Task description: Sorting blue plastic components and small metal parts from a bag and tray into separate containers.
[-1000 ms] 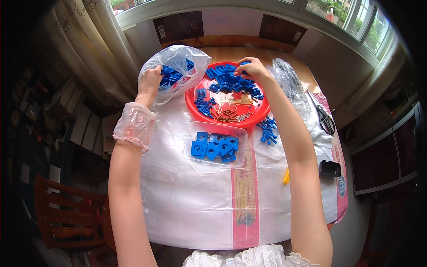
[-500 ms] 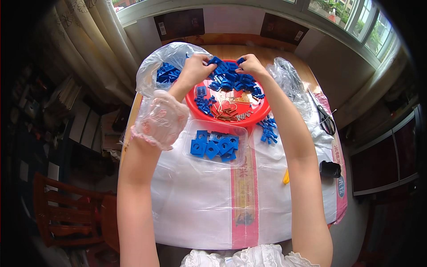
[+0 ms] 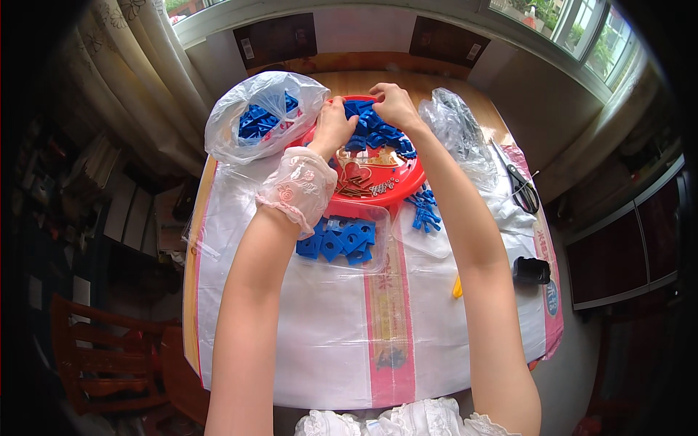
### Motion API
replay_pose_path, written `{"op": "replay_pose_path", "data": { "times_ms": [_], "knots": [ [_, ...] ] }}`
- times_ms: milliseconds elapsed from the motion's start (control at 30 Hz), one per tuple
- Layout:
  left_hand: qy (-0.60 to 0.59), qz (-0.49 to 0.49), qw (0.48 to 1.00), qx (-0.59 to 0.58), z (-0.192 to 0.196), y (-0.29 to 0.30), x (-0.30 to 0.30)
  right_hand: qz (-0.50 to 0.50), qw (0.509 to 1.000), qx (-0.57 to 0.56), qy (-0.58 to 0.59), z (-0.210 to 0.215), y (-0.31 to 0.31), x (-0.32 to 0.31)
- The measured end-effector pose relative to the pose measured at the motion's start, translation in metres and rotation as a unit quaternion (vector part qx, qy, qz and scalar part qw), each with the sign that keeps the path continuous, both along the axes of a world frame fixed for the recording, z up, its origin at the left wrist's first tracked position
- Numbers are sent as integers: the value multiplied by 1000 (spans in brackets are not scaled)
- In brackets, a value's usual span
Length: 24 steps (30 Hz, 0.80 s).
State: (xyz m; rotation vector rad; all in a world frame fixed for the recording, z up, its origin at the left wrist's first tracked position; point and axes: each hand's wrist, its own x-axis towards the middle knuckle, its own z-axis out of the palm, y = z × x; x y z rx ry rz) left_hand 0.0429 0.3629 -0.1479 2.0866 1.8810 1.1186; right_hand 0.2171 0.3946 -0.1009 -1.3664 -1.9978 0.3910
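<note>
At the far end of the table a round red tray [image 3: 408,190] holds a heap of blue plastic parts [image 3: 378,136]. My left hand [image 3: 336,125] is at the heap's left side, thumb spread from the fingers, with no part visible in it. Across the heap, my right hand [image 3: 397,107] curves over its far right edge, fingers and thumb apart. Copper-coloured pins [image 3: 355,182] and small silvery nuts [image 3: 383,187] lie in the tray's near part. Left of it, a clear plastic bag [image 3: 224,109] holds more blue parts.
Nearer me stands a clear box [image 3: 380,256] of blue square plates with holes. Beside it, blue pieces [image 3: 427,216] lie on a clear lid. Along the right are a crumpled plastic bag [image 3: 459,131], scissors [image 3: 523,190], a black object [image 3: 531,271] and a yellow object [image 3: 457,288].
The left hand has moved right and down, and no longer shows the blue part it held. The right hand has lifted slightly and its fingers have spread. The view has shifted a little.
</note>
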Motion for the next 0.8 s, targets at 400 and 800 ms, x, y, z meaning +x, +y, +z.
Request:
{"op": "replay_pose_path", "data": {
  "times_ms": [400,800],
  "knots": [
    [61,-223,973,-1,4,-65,31,-56,957,-74,-275,-6,-67,38],
    [63,-197,973,101,-29,-42,60,-59,973,20,-223,-21,-36,49]
  ]
}}
